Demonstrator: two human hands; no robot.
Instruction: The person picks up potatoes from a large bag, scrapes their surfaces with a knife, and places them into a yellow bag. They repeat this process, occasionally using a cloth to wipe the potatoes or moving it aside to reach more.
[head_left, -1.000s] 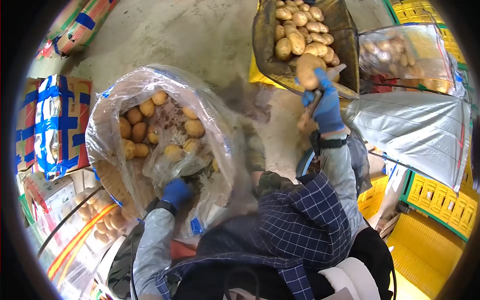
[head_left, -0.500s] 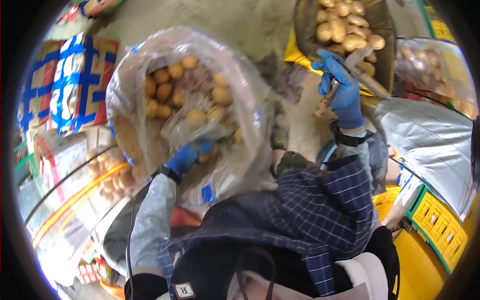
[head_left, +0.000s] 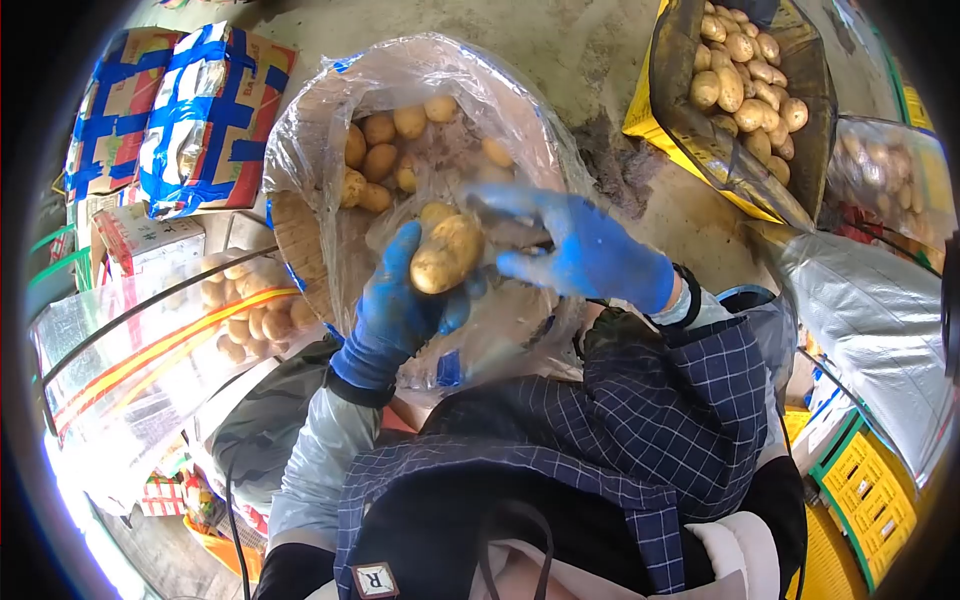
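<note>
My left hand (head_left: 395,305), in a blue glove, is closed round a large potato (head_left: 447,253) over a tub lined with clear plastic (head_left: 545,120). Facing it from the right is my gloved right hand (head_left: 605,250), its fingertips smeared by motion and curled toward the potato. Something dark and thin shows between its thumb and forefinger; I cannot tell what it is. Inside the tub, more potatoes (head_left: 380,160) lie against the far and left walls, with crumpled film around them.
A dark, yellow-sided sack (head_left: 690,150) at upper right contains potatoes. Taped cartons (head_left: 195,120) stand at upper left. Bagged potatoes (head_left: 255,320) lie left of the tub. A silver cover (head_left: 860,300) and yellow crates (head_left: 865,490) are on the right.
My left hand has risen out of the tub with the potato. My right hand has come left from beside the sack, where it held a slim, brownish-handled tool, to the potato.
</note>
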